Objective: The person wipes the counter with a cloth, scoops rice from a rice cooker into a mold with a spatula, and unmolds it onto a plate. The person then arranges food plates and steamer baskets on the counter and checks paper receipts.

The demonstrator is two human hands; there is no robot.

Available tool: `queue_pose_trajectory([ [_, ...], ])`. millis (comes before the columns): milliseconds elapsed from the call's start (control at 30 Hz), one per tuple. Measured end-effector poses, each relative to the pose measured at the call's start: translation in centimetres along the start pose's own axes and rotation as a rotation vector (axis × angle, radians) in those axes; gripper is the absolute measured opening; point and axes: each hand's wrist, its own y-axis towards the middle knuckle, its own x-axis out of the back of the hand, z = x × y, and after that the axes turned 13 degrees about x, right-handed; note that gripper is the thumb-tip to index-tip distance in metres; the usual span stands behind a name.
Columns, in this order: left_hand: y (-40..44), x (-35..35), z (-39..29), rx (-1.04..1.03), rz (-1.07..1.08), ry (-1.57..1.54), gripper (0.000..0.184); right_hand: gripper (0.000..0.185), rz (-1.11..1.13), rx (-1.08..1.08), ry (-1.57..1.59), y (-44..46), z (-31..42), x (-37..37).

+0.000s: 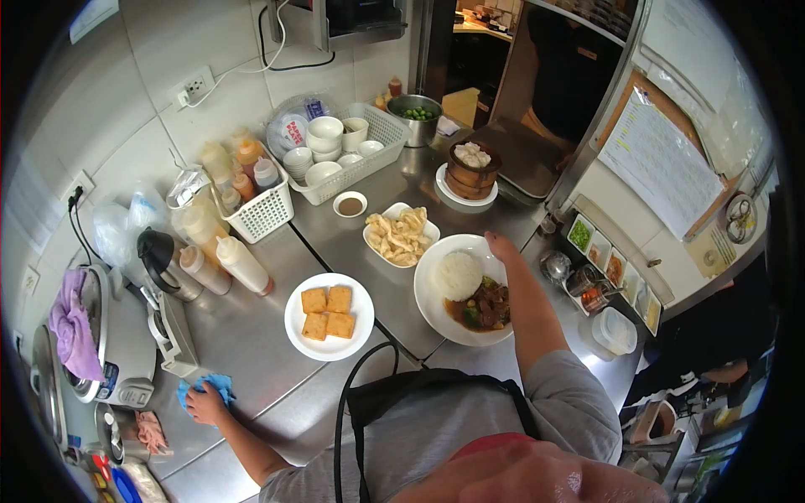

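My left hand (pixel 206 404) is closed over a blue cloth (pixel 220 385), pressing it on the steel counter at the left. My right hand (pixel 501 246) reaches forward and grips the far right rim of a large white plate (pixel 426 303). On that plate are a mound of white rice (pixel 458 276) and dark saucy meat with greens (pixel 485 307), partly covered by my forearm. Beside it, a white dish holds pale fried pieces (pixel 401 236). Nearer my left hand, a round white plate (pixel 328 350) carries several golden fried squares (pixel 339 325).
Bamboo steamers with dumplings (pixel 471 174) and a small sauce bowl (pixel 350 204) stand farther back. Squeeze bottles (pixel 243 263), a jug (pixel 169 267) and a rice cooker (pixel 126 352) line the left. Condiment trays (pixel 615 269) border the right. Another person (pixel 566 75) stands beyond the hatch.
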Motion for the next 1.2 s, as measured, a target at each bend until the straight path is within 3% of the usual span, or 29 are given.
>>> queue_pose_trajectory([
  [1200,-0.5,0.6,0.0,-0.013,-0.028,-0.043,0.043,0.052,0.038,-0.031,0.004,-0.4,0.5,0.3],
])
